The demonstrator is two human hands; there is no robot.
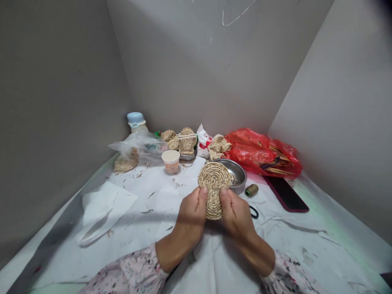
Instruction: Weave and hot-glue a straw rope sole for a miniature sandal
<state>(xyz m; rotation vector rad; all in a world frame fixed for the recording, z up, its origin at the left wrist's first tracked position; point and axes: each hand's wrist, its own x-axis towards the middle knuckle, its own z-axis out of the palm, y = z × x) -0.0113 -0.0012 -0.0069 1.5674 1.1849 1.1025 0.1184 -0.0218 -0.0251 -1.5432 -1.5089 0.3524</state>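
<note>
A woven straw piece (214, 179) made of coiled braid is held up in the middle of the view. Its wide round part faces away from me and a narrower rounded end points toward me. My left hand (192, 210) grips its left edge, thumb on top. On the opposite edge my right hand (236, 212) has the same hold. The fingers beneath the piece are hidden. Just behind it stands a steel bowl (240, 173), partly covered by the straw. Beside my right hand, the black loop of a scissors-like handle (254, 212) shows; the rest is hidden.
A spool of olive thread (251, 190) and a phone (286, 194) lie at right, below a red plastic bag (254, 149) of straw. Farther back are a paper cup (170, 161), woven pieces (187, 143), a clear bag (141, 143) and a blue-lidded bottle (135, 120). White cloth (107, 204) lies left.
</note>
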